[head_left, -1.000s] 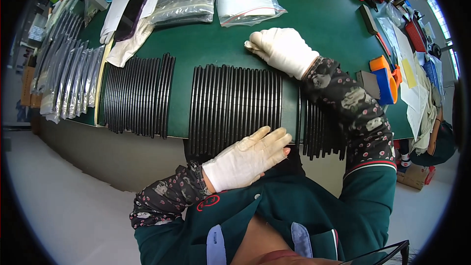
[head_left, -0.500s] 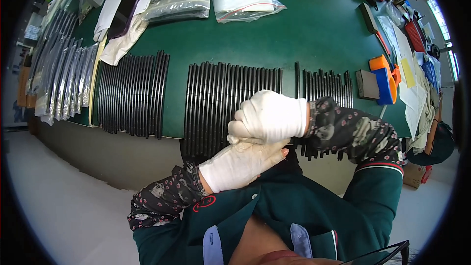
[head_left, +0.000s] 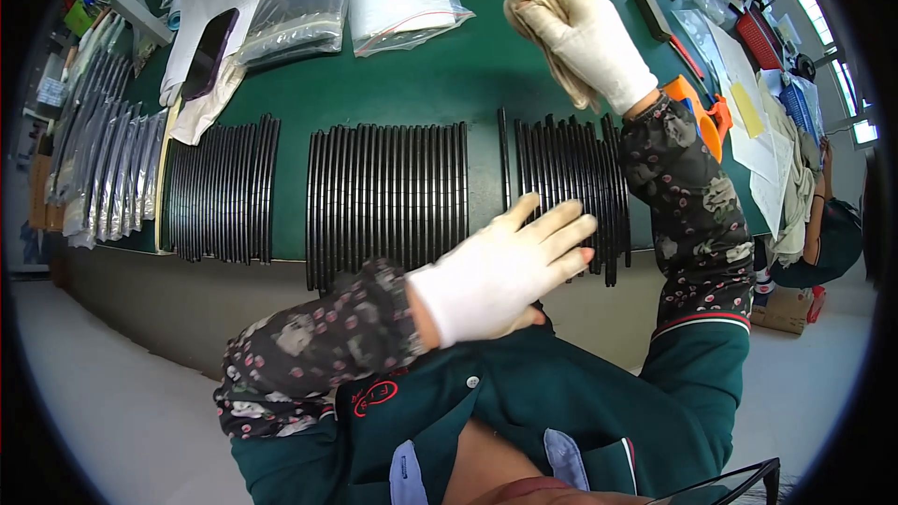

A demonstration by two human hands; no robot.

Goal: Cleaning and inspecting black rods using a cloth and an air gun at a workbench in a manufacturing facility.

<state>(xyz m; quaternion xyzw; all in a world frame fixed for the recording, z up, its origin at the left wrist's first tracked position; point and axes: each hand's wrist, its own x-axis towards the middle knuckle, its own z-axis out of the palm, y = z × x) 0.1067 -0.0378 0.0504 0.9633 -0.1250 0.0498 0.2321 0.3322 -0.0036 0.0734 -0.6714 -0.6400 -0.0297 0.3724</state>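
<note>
My left hand (head_left: pixel 505 266), in a white glove with bare fingertips showing, is spread flat over the near part of the right group of black rods (head_left: pixel 572 159). Whether it touches them I cannot tell. My right hand (head_left: pixel 603 42), also gloved, is raised above the far right of the bench and grips a crumpled beige cloth (head_left: pixel 550 51). One single rod (head_left: pixel 503 154) lies just left of the right group. A wide, even row of black rods (head_left: pixel 388 192) fills the middle, and another row of rods (head_left: pixel 223 192) lies to the left.
Plastic-wrapped rods (head_left: pixel 112 150) lie at the far left. Toward the back are a phone (head_left: pixel 209 54) and plastic bags (head_left: pixel 398 0). An orange tape dispenser (head_left: pixel 702 112), a grey block with a red handle (head_left: pixel 652 14) and papers stand at right. Another person (head_left: pixel 823 234) is at the right edge.
My hands were together over the middle rods and are now apart. The right one has risen away to the far right with the cloth; the left has moved right and spread its fingers.
</note>
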